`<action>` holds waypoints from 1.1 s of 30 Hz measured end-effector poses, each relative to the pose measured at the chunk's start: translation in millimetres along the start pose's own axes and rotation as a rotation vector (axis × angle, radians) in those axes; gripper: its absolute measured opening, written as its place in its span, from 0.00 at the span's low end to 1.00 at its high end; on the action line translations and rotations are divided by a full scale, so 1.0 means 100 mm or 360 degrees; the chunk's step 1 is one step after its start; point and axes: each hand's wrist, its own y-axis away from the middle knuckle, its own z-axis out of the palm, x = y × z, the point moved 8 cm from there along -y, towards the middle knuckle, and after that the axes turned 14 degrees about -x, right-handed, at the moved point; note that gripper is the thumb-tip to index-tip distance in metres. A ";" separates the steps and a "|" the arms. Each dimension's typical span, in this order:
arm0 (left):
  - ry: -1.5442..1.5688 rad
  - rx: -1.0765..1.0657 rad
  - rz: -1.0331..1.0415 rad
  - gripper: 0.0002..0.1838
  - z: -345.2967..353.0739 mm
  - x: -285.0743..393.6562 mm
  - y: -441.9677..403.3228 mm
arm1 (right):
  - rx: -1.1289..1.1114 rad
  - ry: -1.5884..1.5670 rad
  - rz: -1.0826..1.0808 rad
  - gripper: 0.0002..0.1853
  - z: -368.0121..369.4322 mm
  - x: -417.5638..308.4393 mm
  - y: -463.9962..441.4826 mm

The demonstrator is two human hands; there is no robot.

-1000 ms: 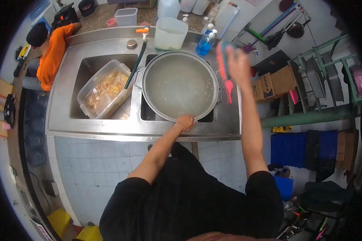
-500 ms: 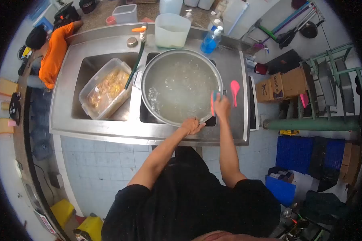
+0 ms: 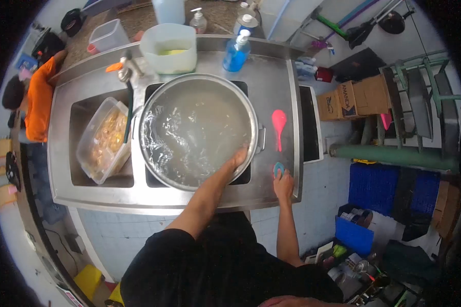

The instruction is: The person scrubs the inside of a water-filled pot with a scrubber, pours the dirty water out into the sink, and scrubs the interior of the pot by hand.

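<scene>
A large round metal pot (image 3: 192, 120) full of cloudy water sits over the right basin of the steel sink. My left hand (image 3: 239, 156) is at the pot's lower right rim, closed around it as far as I can see, its fingertips partly hidden. To the right, my right hand (image 3: 284, 185) grips a blue sponge (image 3: 278, 169) low over the steel counter (image 3: 264, 192). Beyond that hand lies a pink rice paddle (image 3: 278, 125). A side handle (image 3: 261, 138) of the pot points toward the paddle.
A clear plastic tub (image 3: 100, 148) of bagged food stands in the left basin under the tap (image 3: 127, 71). Behind the pot are a translucent container (image 3: 169, 48) and a blue soap bottle (image 3: 236, 53). A person in an orange shirt (image 3: 38, 102) is at far left.
My right hand has moved the sponge off the pot's rim, toward me and onto the counter side. My left hand has shifted along the rim to the right. The view has turned slightly.
</scene>
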 end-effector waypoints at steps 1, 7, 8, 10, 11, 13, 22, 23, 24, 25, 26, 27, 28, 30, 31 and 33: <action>0.0124 0.0047 0.0036 0.41 -0.03 0.02 -0.08 | 0.0012 0.0031 -0.0026 0.20 -0.03 -0.02 -0.06; 0.0097 -0.0027 0.0035 0.37 -0.01 0.20 0.27 | -0.0057 0.0115 -0.0114 0.20 -0.06 0.24 -0.21; -0.0025 -0.0025 -0.0005 0.37 -0.04 0.14 0.35 | -0.0113 0.0101 -0.0095 0.20 -0.10 0.25 -0.23; -0.0269 -0.0028 -0.0081 0.36 -0.10 0.04 0.51 | -0.0182 0.0106 -0.0100 0.19 -0.14 0.22 -0.25; -0.0387 -0.0034 -0.0119 0.35 -0.10 -0.01 0.58 | -0.0199 0.0128 -0.0123 0.19 -0.19 0.17 -0.23; -0.0455 -0.0139 -0.0211 0.34 -0.04 -0.12 0.68 | -0.0243 0.0173 -0.0154 0.19 -0.18 0.15 -0.24; -0.0148 0.0027 -0.0122 0.31 -0.21 0.17 0.18 | -0.0267 0.0130 -0.0198 0.18 -0.04 0.04 -0.18; -0.0097 0.0009 -0.0163 0.30 -0.22 0.07 0.08 | -0.0298 0.0128 -0.0197 0.18 -0.05 0.02 -0.18; -0.0042 -0.0009 -0.0202 0.30 -0.21 -0.07 0.00 | -0.0329 0.0131 -0.0196 0.19 -0.08 -0.02 -0.16; -0.0035 -0.0149 -0.0246 0.30 -0.14 -0.22 -0.07 | -0.0338 0.0140 -0.0233 0.19 -0.14 -0.09 -0.15; -0.0030 -0.0282 -0.0286 0.30 -0.11 -0.42 -0.13 | -0.0345 0.0148 -0.0278 0.20 -0.23 -0.26 -0.17; -0.0030 -0.0413 -0.0325 0.29 -0.09 -0.53 -0.13 | -0.0350 0.0151 -0.0325 0.21 -0.32 -0.46 -0.18; -0.0072 -0.0238 -0.0214 0.29 -0.14 -0.41 0.02 | -0.0310 0.0204 -0.0471 0.21 -0.45 -0.74 -0.18; -0.0163 0.0109 0.0008 0.29 -0.16 0.07 0.57 | -0.0218 0.0307 -0.0760 0.22 -0.68 -1.34 -0.21; -0.0149 -0.0309 -0.0114 0.37 -0.12 0.19 0.72 | -0.0178 0.0321 -0.0970 0.22 -0.71 -1.62 -0.26; -0.0218 -0.0291 0.0004 0.38 -0.10 -0.29 0.53 | -0.0211 0.0492 -0.1292 0.22 -0.62 -2.13 -0.41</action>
